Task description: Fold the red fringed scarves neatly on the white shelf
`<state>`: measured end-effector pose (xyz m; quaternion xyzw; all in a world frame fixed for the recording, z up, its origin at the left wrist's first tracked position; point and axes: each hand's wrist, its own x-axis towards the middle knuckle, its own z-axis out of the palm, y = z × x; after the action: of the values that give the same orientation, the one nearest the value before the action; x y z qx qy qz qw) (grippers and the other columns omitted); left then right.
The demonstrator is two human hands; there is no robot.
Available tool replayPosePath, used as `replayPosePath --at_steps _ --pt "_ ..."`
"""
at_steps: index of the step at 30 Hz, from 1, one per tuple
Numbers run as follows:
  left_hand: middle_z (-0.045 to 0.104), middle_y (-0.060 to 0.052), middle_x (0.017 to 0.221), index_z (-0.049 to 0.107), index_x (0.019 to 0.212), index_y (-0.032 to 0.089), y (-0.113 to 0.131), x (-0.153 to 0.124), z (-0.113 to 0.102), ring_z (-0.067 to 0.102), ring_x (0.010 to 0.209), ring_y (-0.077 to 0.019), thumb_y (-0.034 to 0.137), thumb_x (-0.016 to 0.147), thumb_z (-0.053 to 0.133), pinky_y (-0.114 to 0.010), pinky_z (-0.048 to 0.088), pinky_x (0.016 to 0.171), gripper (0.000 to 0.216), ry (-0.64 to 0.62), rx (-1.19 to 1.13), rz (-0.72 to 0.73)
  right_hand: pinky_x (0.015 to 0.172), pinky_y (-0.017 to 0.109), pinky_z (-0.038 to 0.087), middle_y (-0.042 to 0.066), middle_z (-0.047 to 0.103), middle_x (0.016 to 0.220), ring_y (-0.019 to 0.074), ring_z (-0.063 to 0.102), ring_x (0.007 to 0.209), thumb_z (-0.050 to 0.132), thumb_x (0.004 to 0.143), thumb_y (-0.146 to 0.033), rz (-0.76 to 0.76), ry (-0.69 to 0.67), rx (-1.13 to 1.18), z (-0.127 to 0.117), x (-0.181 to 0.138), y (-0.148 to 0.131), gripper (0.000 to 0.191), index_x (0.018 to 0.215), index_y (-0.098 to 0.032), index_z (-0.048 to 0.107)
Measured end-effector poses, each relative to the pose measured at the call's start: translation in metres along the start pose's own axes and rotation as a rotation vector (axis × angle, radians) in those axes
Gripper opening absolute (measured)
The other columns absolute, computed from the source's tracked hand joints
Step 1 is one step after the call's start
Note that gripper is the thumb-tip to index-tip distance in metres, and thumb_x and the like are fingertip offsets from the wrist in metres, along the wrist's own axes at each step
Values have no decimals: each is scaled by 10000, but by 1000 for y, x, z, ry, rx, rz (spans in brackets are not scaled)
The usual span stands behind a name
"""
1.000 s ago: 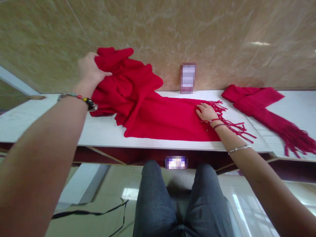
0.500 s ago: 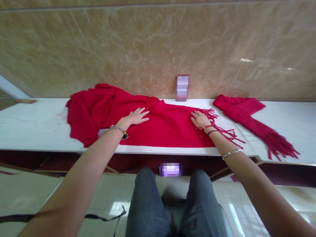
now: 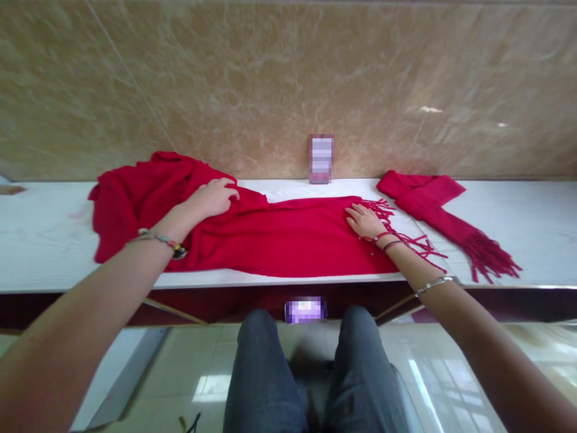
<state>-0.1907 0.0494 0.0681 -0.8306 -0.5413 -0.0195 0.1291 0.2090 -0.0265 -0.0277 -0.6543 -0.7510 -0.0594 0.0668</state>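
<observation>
A large red scarf (image 3: 288,234) lies along the white tabletop, flat on the right and bunched in folds on the left. My left hand (image 3: 215,197) has its bent fingers closed on the scarf's far edge, beside the bunched part. Near the fringed right end, my right hand (image 3: 365,222) lies flat on the cloth with its fingers stretched out. Red tassels spread out beyond and under my right wrist. A second red scarf (image 3: 428,201), folded across itself with its fringe toward me, rests to the right.
A blurred-out phone-like object (image 3: 321,159) leans against the marbled wall (image 3: 270,78) behind the table. Another blurred object (image 3: 305,310) is below the table's front edge, above my knees. The white tabletop (image 3: 509,222) runs on to the right.
My left hand has moved left and away from me, its spread fingers now bent on the cloth's far edge. The far edge there is pulled into new folds. My right hand stays flat.
</observation>
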Motion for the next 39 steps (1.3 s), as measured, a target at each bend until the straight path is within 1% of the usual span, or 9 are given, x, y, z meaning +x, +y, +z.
replayPosePath --at_steps 3,6,11,14,17,21,26,30,39 --pt "313 -42 1522 534 1312 247 71 14 14 301 1383 -222 327 925 398 -389 299 1097 418 -31 -58 184 1089 414 320 126 443 1437 280 380 1336 319 940 -305 -6 -15 6 -3 -10 -4 483 1361 -140 489" --pt "247 -11 1548 365 1430 310 107 24 40 200 1425 -207 438 945 343 -396 227 1128 502 -195 -186 330 1089 431 318 107 422 1456 302 339 1357 322 940 -333 51 -33 6 -6 -17 -6 496 1379 -158 472" --pt "241 -41 1549 328 1454 259 72 19 75 196 1427 -213 373 970 232 -427 226 1125 506 -152 -168 192 1057 500 335 97 392 1477 364 312 1354 349 925 -401 149 -26 -6 -6 -15 -3 543 1420 -188 415" --pt "295 -64 1528 327 1457 217 48 11 72 229 1418 -194 275 959 210 -382 301 1097 515 -168 -97 130 1079 466 321 142 424 1444 329 353 1337 372 914 -381 80 -7 15 -3 -8 1 548 1396 -129 439" --pt "359 -134 1488 452 1381 111 61 10 54 324 1379 -216 165 909 278 -362 297 1102 505 -126 36 148 1074 433 342 177 479 1385 286 421 1291 379 903 -339 13 50 61 -7 0 11 515 1340 -90 490" --pt "373 -115 1483 627 1187 134 124 25 31 346 1367 -224 137 892 326 -418 243 1125 421 -3 31 248 1050 528 340 188 440 1412 320 386 1308 370 904 -359 182 132 36 -23 6 44 514 1344 -117 483" --pt "222 -77 1553 395 1415 198 206 59 25 189 1430 -213 394 964 326 -387 233 1133 497 -74 -231 403 936 757 269 148 325 1502 445 261 1350 390 877 -524 460 105 -41 -28 -10 105 601 1408 -245 410" --pt "126 -63 1573 254 1479 246 260 97 27 111 1446 -231 486 963 290 -436 184 1147 570 -197 -339 450 953 705 318 99 291 1529 429 266 1359 313 883 -575 549 -36 -24 -15 -30 141 636 1457 -301 320" --pt "98 -87 1575 201 1496 269 385 185 28 141 1433 -313 547 940 296 -516 243 1109 629 -182 -396 502 1009 623 335 53 263 1546 373 274 1375 272 906 -572 572 -48 -66 -10 -45 174 609 1463 -327 302"
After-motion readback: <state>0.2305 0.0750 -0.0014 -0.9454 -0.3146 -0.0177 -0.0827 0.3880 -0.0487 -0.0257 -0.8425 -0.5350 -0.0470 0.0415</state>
